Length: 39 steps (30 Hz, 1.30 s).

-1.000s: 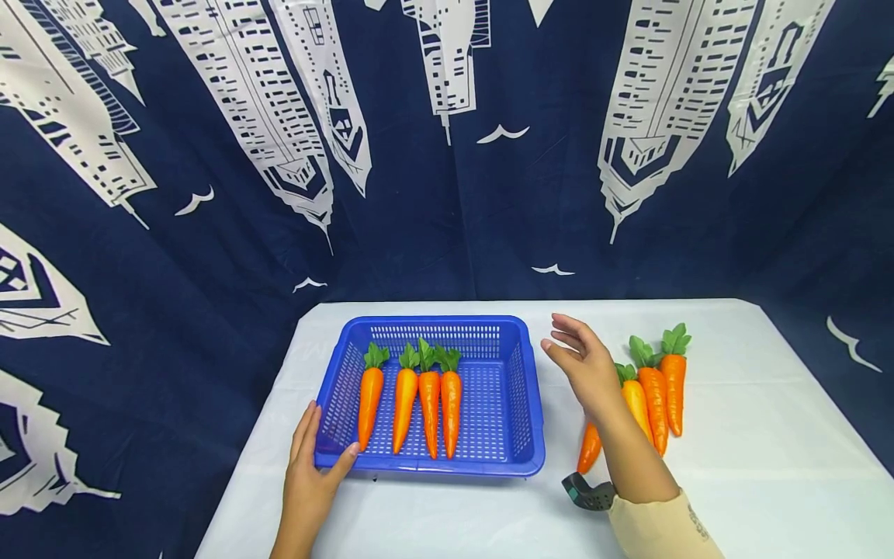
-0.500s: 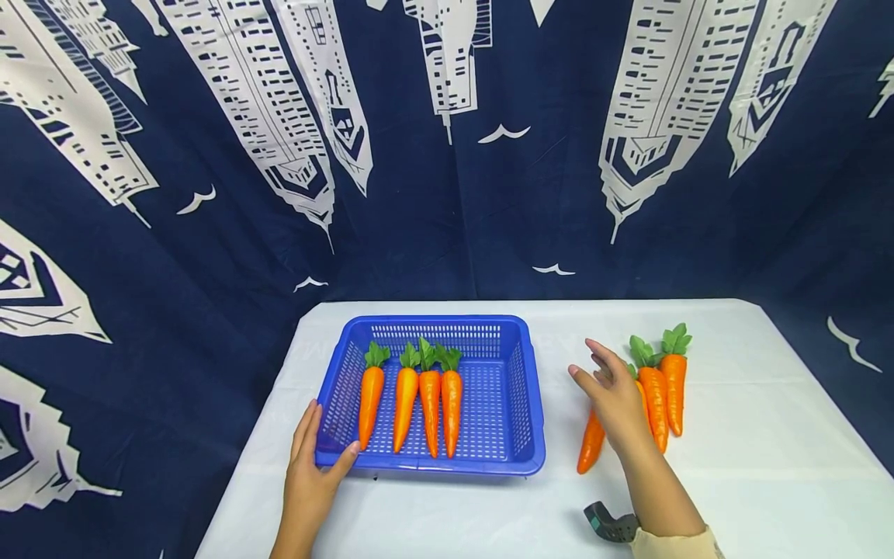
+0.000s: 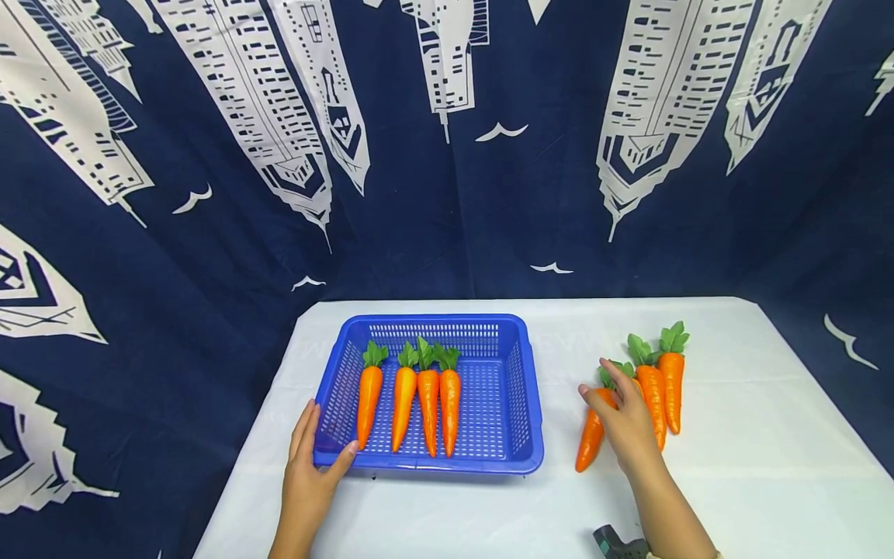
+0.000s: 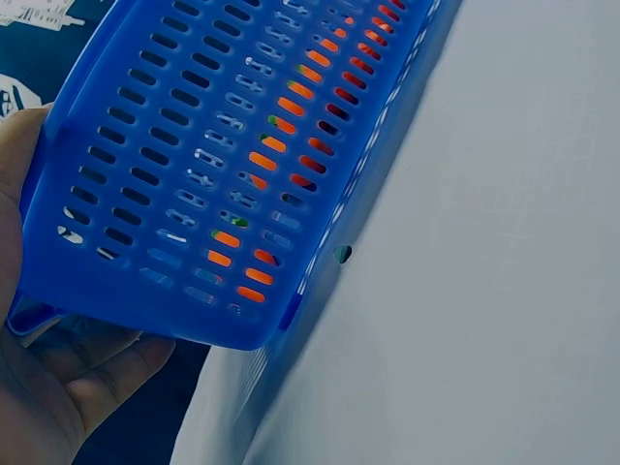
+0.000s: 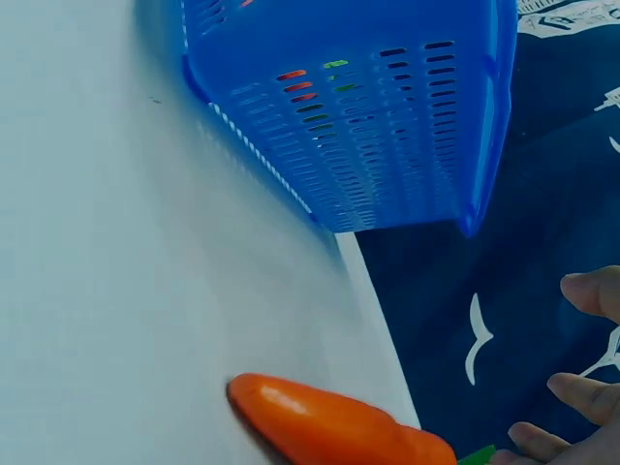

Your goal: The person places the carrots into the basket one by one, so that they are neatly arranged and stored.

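Carrots (image 3: 427,411), four smooth orange ones with green leafy tops, lie in a blue rectangular plastic basket (image 3: 461,466) with slotted walls. The left hand (image 3: 307,473) rests at its near left corner, thumb on the front rim, straight fingers spread along the side. To the basket's right, the right hand (image 3: 625,419) hangs over a leafy orange carrot (image 3: 590,442), thumb and fingers parted; contact cannot be told. More orange carrots (image 3: 653,396) lie just beside it on the white tabletop (image 3: 754,411).

Bright, even light covers the worktop (image 3: 768,435), left edge to right; dimmer wrist views show soft shadow beside the basket (image 4: 145,312), glare on one carrot (image 5: 329,421).
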Each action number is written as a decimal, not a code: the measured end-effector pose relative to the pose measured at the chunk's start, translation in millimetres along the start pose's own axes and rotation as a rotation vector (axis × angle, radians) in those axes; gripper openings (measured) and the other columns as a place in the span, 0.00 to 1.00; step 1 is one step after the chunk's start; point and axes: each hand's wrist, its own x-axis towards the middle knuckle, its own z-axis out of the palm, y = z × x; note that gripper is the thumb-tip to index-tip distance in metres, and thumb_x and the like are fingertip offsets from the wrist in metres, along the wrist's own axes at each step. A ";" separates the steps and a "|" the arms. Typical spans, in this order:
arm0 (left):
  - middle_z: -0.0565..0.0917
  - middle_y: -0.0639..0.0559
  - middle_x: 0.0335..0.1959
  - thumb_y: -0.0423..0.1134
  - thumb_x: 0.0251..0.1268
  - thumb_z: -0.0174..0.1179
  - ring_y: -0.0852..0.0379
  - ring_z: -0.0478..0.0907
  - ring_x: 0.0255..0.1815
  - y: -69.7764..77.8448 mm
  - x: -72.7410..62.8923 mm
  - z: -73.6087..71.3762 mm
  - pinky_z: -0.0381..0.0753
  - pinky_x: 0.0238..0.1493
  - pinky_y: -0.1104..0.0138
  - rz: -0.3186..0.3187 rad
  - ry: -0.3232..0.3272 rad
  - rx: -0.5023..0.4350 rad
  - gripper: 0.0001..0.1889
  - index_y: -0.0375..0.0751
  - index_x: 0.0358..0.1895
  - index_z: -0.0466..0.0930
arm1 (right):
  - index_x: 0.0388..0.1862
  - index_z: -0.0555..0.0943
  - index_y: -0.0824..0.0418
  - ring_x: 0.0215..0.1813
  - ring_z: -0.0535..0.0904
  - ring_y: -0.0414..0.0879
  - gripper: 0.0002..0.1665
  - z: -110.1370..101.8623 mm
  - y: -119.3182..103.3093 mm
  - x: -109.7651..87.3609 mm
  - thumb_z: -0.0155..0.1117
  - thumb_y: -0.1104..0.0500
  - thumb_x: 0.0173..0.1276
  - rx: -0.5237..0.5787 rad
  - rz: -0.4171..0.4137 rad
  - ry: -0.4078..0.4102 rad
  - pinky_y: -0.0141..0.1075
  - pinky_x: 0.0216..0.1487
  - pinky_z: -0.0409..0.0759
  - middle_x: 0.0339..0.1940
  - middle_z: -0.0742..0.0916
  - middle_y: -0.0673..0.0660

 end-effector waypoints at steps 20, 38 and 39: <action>0.48 0.53 0.85 0.47 0.65 0.70 0.42 0.46 0.85 3.9 0.0 -1.5 0.51 0.80 0.40 0.002 0.000 0.006 0.47 0.52 0.82 0.51 | 0.84 0.53 0.52 0.82 0.52 0.67 0.47 11.6 21.4 15.7 0.64 0.48 0.72 -0.149 -0.039 -0.025 0.64 0.81 0.51 0.82 0.56 0.69; 0.49 0.53 0.84 0.49 0.64 0.70 0.42 0.47 0.85 0.8 -0.2 -0.6 0.51 0.80 0.39 0.006 0.003 -0.013 0.48 0.50 0.82 0.52 | 0.80 0.59 0.60 0.62 0.75 0.67 0.44 17.3 35.0 30.1 0.65 0.60 0.68 -0.240 -0.086 -0.055 0.55 0.63 0.77 0.68 0.68 0.74; 0.49 0.53 0.84 0.49 0.64 0.70 0.42 0.46 0.85 0.6 -0.2 -0.4 0.51 0.80 0.40 0.005 0.002 -0.012 0.48 0.51 0.82 0.52 | 0.80 0.59 0.60 0.63 0.75 0.67 0.44 16.8 34.6 30.3 0.65 0.60 0.68 -0.236 -0.084 -0.062 0.56 0.64 0.77 0.68 0.68 0.74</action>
